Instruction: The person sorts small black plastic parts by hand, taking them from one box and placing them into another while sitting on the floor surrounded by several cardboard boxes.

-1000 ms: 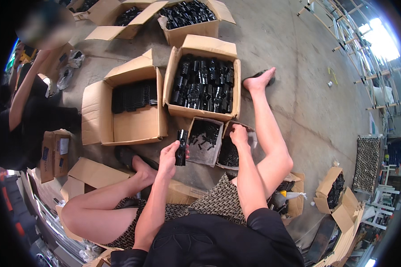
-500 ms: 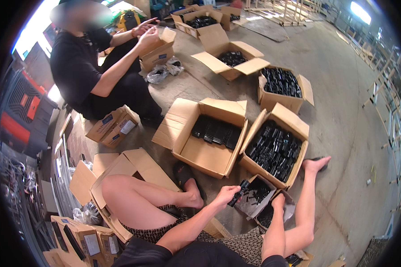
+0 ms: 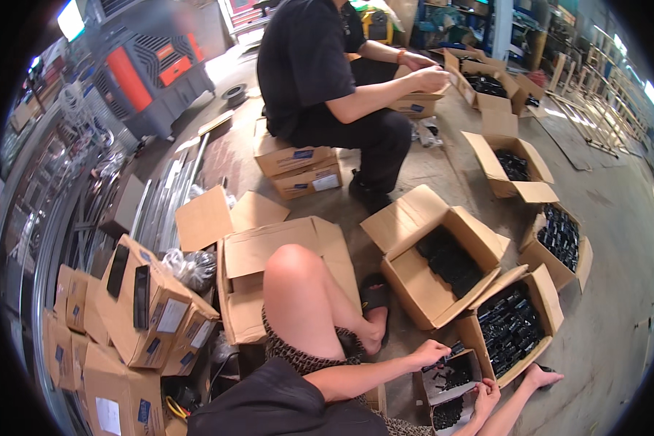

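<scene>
My left hand [image 3: 432, 353] is closed round a short black plastic part [image 3: 455, 350], held above a small open carton [image 3: 434, 398] with a pale lining and small black pieces inside. My right hand [image 3: 487, 397] is at the carton's right edge, its fingers bent together; what they hold, if anything, is too small to make out. Below it sits a second small box of fine black pieces [image 3: 447, 414]. Just beyond my hands stands a large open carton packed with black parts [image 3: 512, 327]. To its left, another open carton [image 3: 407, 287] holds neat rows of black parts along one side.
A co-worker in black [image 3: 305, 80] sits on stacked cartons [image 3: 298, 163], hands raised together. More open cartons of black parts [image 3: 514, 166] stand at the far right. Flattened carton flaps [image 3: 269, 243] lie by my knee. Closed cartons [image 3: 134, 312] and metal profiles [image 3: 178, 196] are at left.
The view has swung left, so everything sits further right. My right hand has come up from the second small box to the carton edge. My left hand still holds the black part.
</scene>
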A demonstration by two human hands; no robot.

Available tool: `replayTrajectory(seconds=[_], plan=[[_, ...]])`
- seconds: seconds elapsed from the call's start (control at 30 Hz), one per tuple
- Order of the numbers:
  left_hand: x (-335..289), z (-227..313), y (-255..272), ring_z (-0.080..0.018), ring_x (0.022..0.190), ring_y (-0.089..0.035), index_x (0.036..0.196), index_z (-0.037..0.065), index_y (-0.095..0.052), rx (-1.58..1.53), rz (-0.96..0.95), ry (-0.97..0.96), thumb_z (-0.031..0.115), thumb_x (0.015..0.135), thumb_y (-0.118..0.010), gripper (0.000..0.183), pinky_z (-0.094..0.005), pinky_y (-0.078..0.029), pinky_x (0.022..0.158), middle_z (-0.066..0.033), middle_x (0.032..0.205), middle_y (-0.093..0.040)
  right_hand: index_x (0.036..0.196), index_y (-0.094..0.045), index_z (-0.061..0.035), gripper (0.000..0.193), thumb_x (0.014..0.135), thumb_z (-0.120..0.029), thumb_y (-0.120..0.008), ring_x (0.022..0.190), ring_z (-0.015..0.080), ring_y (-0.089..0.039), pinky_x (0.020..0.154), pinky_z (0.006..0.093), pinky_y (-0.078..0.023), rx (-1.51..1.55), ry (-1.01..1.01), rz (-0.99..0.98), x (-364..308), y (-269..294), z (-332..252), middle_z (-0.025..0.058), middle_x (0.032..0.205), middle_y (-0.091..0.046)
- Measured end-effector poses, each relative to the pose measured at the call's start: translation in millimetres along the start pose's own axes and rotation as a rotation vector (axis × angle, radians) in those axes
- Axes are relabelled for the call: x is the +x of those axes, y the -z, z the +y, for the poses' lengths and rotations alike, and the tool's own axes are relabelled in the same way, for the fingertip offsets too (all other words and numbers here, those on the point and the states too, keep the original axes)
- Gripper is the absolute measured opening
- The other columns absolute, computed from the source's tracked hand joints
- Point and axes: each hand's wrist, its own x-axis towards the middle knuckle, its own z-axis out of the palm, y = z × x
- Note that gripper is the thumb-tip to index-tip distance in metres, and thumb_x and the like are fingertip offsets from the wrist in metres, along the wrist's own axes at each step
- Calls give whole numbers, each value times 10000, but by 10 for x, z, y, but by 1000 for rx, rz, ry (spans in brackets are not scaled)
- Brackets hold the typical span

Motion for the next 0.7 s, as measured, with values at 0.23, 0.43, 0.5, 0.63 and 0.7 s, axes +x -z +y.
replayTrajectory(seconds=[0.23,0.43,0.5,0.63,0.7], plan=[[19,-183,-41,-85,613,-572,1077,37,-766,69,105,-100,282,989,-621,298,-315,-457,556,-20,743,-682,1055,-642,36,143,993,-91,-622,738,127,-668,692,249,-557,104,148,-309,-137,-899,-721,90,870,-697],[95,-230,-71,-81,614,-563,1057,39,-771,85,153,-160,277,982,-619,292,-310,-455,567,-16,741,-682,950,-659,17,154,906,-107,-739,769,78,-593,706,243,-484,-87,306,-188,-188,-1195,-751,23,856,-664],[101,-309,-30,-84,618,-571,1060,31,-766,94,199,-166,273,978,-619,294,-314,-456,562,-23,735,-682,966,-664,23,152,898,-93,-734,778,85,-601,718,245,-491,-120,306,-197,-261,-1217,-790,26,870,-670],[52,-119,-16,-91,746,-597,1105,27,-748,126,162,-138,278,981,-618,309,-324,-482,683,-39,833,-724,998,-673,33,160,889,-74,-722,795,104,-618,746,256,-503,-110,278,-208,-248,-1148,-767,42,894,-679],[0,-8,-37,-92,788,-600,1118,26,-742,160,135,-142,280,985,-613,315,-330,-493,726,-46,866,-738,1008,-673,32,141,891,-39,-704,809,120,-631,754,275,-517,-74,273,-185,-242,-1159,-768,56,908,-689]])
